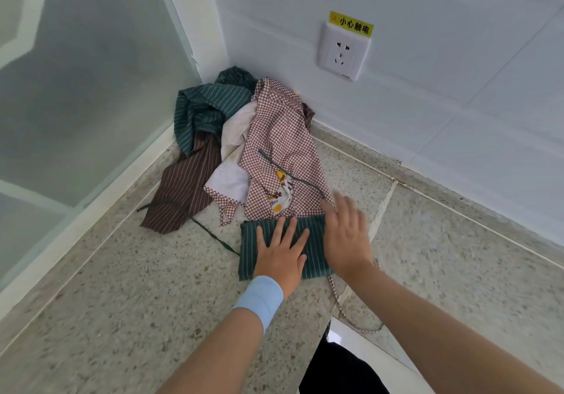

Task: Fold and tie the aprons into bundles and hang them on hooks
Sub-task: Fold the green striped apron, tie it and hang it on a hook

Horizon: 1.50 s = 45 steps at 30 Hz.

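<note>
A green striped apron [316,256], folded into a small rectangle, lies on the speckled stone counter [137,286]. My left hand [280,253] presses flat on it with fingers spread. My right hand [346,235] is open over its right edge, blurred with motion. A thin green tie string [213,236] trails from the fold to the left. Behind it lies a heap of aprons: a brown checked one with a cartoon patch [283,155], a brown striped one [183,189] and another green striped one [204,109].
The heap fills the corner between a frosted glass panel [76,88] and a white tiled wall. A wall socket [343,53] with a yellow warning label is above the heap. A checked strap [345,311] hangs over the counter's front edge.
</note>
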Each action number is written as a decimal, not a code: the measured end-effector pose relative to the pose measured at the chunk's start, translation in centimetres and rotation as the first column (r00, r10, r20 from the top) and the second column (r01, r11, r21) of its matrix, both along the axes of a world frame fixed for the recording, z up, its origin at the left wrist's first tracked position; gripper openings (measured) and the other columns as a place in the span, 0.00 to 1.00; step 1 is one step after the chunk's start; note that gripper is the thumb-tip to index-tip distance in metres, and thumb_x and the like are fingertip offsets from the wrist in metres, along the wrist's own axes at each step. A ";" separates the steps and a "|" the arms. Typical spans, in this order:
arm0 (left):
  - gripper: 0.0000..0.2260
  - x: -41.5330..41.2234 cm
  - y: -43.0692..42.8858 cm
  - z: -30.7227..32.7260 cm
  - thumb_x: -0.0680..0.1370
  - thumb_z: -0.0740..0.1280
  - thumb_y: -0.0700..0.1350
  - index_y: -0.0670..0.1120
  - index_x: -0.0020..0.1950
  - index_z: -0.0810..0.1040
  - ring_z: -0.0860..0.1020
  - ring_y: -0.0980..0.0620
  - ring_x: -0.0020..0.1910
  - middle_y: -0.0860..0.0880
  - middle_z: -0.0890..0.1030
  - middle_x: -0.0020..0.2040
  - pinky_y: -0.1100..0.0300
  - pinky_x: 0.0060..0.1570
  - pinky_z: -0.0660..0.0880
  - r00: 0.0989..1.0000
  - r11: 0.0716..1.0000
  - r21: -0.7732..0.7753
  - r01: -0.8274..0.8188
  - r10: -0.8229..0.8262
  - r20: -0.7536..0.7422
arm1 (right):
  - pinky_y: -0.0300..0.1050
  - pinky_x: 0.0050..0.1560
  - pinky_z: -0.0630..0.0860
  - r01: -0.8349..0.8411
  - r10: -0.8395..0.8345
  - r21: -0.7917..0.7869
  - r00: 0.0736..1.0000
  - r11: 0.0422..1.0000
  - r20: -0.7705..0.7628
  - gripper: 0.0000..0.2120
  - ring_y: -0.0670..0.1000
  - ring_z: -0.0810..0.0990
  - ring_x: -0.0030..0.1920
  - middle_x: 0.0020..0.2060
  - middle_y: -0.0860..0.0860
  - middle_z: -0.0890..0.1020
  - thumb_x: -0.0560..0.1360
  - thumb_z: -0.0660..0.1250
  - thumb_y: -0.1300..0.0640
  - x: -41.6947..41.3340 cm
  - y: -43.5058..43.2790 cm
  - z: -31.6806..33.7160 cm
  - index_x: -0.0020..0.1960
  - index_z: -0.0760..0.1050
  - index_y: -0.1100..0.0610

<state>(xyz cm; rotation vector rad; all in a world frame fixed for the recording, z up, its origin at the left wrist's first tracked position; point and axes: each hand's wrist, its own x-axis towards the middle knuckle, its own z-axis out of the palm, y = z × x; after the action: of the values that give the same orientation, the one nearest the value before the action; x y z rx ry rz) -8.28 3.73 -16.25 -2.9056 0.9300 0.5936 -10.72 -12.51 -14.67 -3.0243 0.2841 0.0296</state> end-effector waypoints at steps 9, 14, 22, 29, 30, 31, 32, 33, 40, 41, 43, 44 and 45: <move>0.28 0.7 5.7 -2.4 0.81 0.36 0.55 0.51 0.81 0.43 0.37 0.52 0.79 0.51 0.38 0.80 0.50 0.78 0.45 0.997 0.984 -0.167 -0.068 0.062 -0.041 | 0.52 0.78 0.41 -0.259 0.282 0.126 0.930 0.958 -0.236 0.31 0.51 0.35 0.79 0.80 0.51 0.38 0.82 0.41 0.42 -2.1 -1.4 -4.4 0.81 0.40 0.52; 0.26 1.2 7.6 -2.0 0.82 0.41 0.53 0.49 0.80 0.46 0.44 0.50 0.80 0.50 0.42 0.80 0.45 0.77 0.47 1.000 0.996 -0.089 -0.013 0.011 -0.018 | 0.53 0.80 0.43 -0.274 0.292 0.103 0.917 0.956 -0.271 0.31 0.54 0.36 0.79 0.79 0.53 0.37 0.81 0.41 0.44 -1.8 -1.1 -3.8 0.81 0.39 0.54; 0.17 -1.5 3.2 2.0 0.75 0.62 0.38 0.49 0.63 0.74 0.72 0.46 0.57 0.48 0.73 0.56 0.51 0.54 0.69 0.992 0.995 -0.067 0.077 -0.069 0.108 | 0.53 0.54 0.76 -0.443 0.429 -0.031 0.883 0.896 -0.190 0.16 0.57 0.74 0.55 0.57 0.55 0.76 0.72 0.68 0.57 -3.0 0.9 -1.3 0.60 0.74 0.54; 0.24 -0.9 7.4 0.7 0.69 0.62 0.69 0.54 0.56 0.74 0.69 0.50 0.53 0.54 0.72 0.53 0.54 0.53 0.70 1.000 0.988 -0.152 -0.005 0.005 0.000 | 0.49 0.55 0.75 -0.414 0.426 0.101 0.873 0.905 -0.237 0.19 0.50 0.73 0.54 0.55 0.47 0.74 0.75 0.62 0.39 -4.5 -0.6 -0.7 0.60 0.73 0.49; 0.25 -0.8 7.8 0.8 0.70 0.63 0.68 0.54 0.59 0.73 0.68 0.51 0.54 0.54 0.71 0.55 0.56 0.55 0.70 1.000 0.987 -0.163 0.005 -0.009 -0.023 | 0.49 0.54 0.76 -0.416 0.433 0.122 0.869 0.901 -0.239 0.17 0.51 0.74 0.54 0.54 0.48 0.75 0.77 0.62 0.42 -4.2 -0.8 -0.6 0.60 0.75 0.51; 0.24 -0.6 8.1 0.9 0.72 0.64 0.66 0.53 0.61 0.73 0.68 0.52 0.57 0.54 0.71 0.57 0.57 0.56 0.70 0.999 0.987 -0.162 -0.009 0.001 -0.045 | 0.48 0.52 0.77 -0.396 0.419 0.142 0.874 0.907 -0.245 0.15 0.51 0.75 0.52 0.52 0.49 0.76 0.79 0.61 0.44 -3.9 -0.9 -0.3 0.58 0.77 0.52; 0.22 -0.3 8.2 0.9 0.75 0.65 0.63 0.52 0.64 0.73 0.68 0.52 0.59 0.54 0.71 0.58 0.58 0.57 0.71 0.997 0.984 -0.173 -0.042 0.032 -0.066 | 0.47 0.51 0.77 -0.366 0.395 0.156 0.882 0.918 -0.256 0.15 0.51 0.76 0.51 0.51 0.49 0.77 0.81 0.58 0.46 -3.6 -0.9 0.0 0.57 0.78 0.53; 0.20 0.1 8.4 0.7 0.78 0.64 0.60 0.51 0.65 0.74 0.68 0.52 0.60 0.54 0.72 0.59 0.58 0.57 0.71 0.994 0.977 -0.197 -0.086 0.070 -0.089 | 0.46 0.50 0.77 -0.335 0.367 0.159 0.889 0.929 -0.274 0.16 0.51 0.76 0.51 0.50 0.49 0.77 0.83 0.56 0.46 -3.2 -1.0 0.2 0.56 0.78 0.54; 0.18 2.8 7.4 1.8 0.82 0.60 0.56 0.46 0.65 0.76 0.75 0.49 0.53 0.48 0.78 0.56 0.56 0.51 0.73 0.927 0.941 -0.139 -0.309 0.266 -0.263 | 0.47 0.46 0.78 -0.202 0.207 0.058 0.885 0.978 -0.417 0.19 0.53 0.79 0.50 0.51 0.51 0.77 0.84 0.52 0.42 -0.9 -1.3 1.7 0.56 0.74 0.56; 0.17 2.9 7.0 2.1 0.82 0.61 0.56 0.47 0.64 0.74 0.76 0.49 0.47 0.48 0.79 0.52 0.55 0.46 0.74 0.917 0.932 -0.113 -0.343 0.307 -0.253 | 0.48 0.46 0.78 -0.156 0.162 0.048 0.892 0.987 -0.421 0.19 0.53 0.79 0.50 0.52 0.52 0.76 0.83 0.53 0.41 -0.7 -1.3 1.8 0.57 0.72 0.55; 0.17 2.8 5.8 2.8 0.81 0.63 0.55 0.47 0.64 0.67 0.76 0.49 0.41 0.49 0.80 0.46 0.54 0.43 0.74 0.904 0.917 0.008 -0.399 0.395 -0.161 | 0.48 0.49 0.77 -0.148 0.126 -0.030 0.918 0.989 -0.376 0.17 0.54 0.77 0.52 0.53 0.52 0.75 0.82 0.57 0.41 -0.5 -1.2 1.9 0.59 0.69 0.54; 0.17 2.5 5.0 3.3 0.80 0.64 0.54 0.46 0.64 0.67 0.76 0.49 0.45 0.49 0.79 0.48 0.53 0.48 0.74 0.907 0.909 0.067 -0.412 0.416 -0.067 | 0.49 0.51 0.75 -0.185 0.147 -0.087 0.933 0.979 -0.327 0.15 0.54 0.75 0.52 0.53 0.53 0.74 0.81 0.61 0.43 -0.5 -1.1 2.0 0.59 0.68 0.54; 0.16 2.2 4.1 3.6 0.79 0.66 0.50 0.47 0.63 0.68 0.75 0.48 0.51 0.48 0.78 0.52 0.53 0.54 0.72 0.915 0.911 0.084 -0.404 0.402 0.039 | 0.49 0.52 0.73 -0.228 0.182 -0.136 0.941 0.964 -0.286 0.14 0.54 0.73 0.52 0.53 0.53 0.73 0.79 0.65 0.48 -0.4 -0.9 2.2 0.59 0.67 0.54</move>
<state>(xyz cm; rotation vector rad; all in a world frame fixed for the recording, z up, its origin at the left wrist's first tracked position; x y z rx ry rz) -6.09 7.85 -12.67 -3.0244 0.2822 0.6004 -11.16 -13.39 -12.43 -3.2006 -0.0138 0.4636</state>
